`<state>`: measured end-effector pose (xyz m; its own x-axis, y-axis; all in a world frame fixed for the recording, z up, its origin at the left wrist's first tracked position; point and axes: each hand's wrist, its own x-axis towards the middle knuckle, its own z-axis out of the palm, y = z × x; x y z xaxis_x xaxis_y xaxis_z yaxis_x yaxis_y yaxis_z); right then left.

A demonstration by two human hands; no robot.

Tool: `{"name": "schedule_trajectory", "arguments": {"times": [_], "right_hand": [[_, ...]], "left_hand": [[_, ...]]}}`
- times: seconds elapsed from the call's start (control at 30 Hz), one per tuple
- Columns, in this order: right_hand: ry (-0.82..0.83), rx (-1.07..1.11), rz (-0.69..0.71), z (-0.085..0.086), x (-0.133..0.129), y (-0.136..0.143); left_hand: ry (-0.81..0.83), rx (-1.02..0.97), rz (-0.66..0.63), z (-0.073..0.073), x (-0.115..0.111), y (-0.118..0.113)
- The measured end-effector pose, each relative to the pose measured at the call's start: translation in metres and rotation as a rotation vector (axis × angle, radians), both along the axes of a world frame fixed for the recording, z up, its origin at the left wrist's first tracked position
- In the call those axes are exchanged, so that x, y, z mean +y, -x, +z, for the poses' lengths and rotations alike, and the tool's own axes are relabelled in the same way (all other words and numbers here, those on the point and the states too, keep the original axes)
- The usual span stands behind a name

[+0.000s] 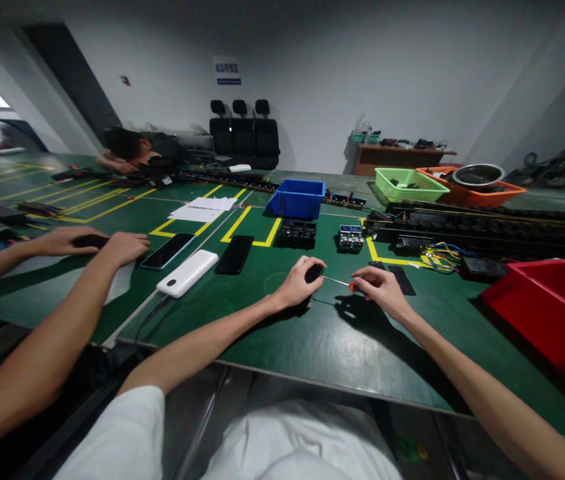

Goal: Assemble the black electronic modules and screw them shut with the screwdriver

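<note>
Small black part (pixel 314 273) in left hand (pixel 298 283), low over or on the green table (pixel 282 343), near front edge; underside hidden. Probably light, stiff, a bit slick, maybe fragile inside. Best held by its sides, clear of the tool. Clamped there, fingers curled over the top, forearm low from lower left. Aimed at it: screwdriver (pixel 335 281), thin and rigid, likely to slip if tilted; best held by the orange handle (pixel 352 287). Pinched in right hand (pixel 377 288), thumb and fingers together, raised off the table, shadow below. Tip contact with part: can't tell. Beyond: black module (pixel 296 235), circuit module (pixel 350 238), then blue bin (pixel 296 199). Off left: black phone (pixel 235 255), white power bank (pixel 187 273). Off right: red bin (pixel 547 313).
</note>
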<state>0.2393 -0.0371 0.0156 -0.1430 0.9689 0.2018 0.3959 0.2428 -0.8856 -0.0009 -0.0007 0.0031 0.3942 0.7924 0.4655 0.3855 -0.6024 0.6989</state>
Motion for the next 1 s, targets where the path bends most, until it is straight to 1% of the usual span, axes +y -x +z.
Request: {"name": "schedule_trajectory", "arguments": {"times": [0.1, 0.17, 0.23, 0.33, 0.43, 0.63, 0.83, 1.0], "right_hand": [[0.178, 0.232, -0.043, 0.002, 0.004, -0.004], [0.280, 0.332, -0.019, 0.003, 0.005, -0.005], [0.341, 0.390, 0.001, 0.003, 0.005, -0.006], [0.371, 0.393, -0.001, 0.003, 0.004, -0.003], [0.348, 0.340, 0.008, 0.002, 0.002, 0.000], [0.286, 0.203, 0.078, 0.000, -0.001, 0.005], [0.052, 0.075, 0.090, -0.006, 0.001, 0.003], [-0.044, -0.025, 0.089, -0.010, 0.001, 0.001]], "left_hand": [[0.002, 0.007, 0.019, 0.000, 0.000, 0.000], [0.003, 0.000, 0.036, 0.000, 0.001, 0.000], [0.001, -0.008, 0.047, -0.001, 0.001, 0.001], [-0.007, -0.024, 0.045, -0.002, 0.002, 0.001], [-0.012, -0.032, 0.039, -0.002, 0.001, 0.000], [-0.017, -0.008, 0.038, 0.000, -0.002, -0.001], [-0.024, -0.032, 0.049, -0.002, 0.000, 0.000], [-0.037, -0.047, 0.047, -0.003, 0.001, 0.001]]}}
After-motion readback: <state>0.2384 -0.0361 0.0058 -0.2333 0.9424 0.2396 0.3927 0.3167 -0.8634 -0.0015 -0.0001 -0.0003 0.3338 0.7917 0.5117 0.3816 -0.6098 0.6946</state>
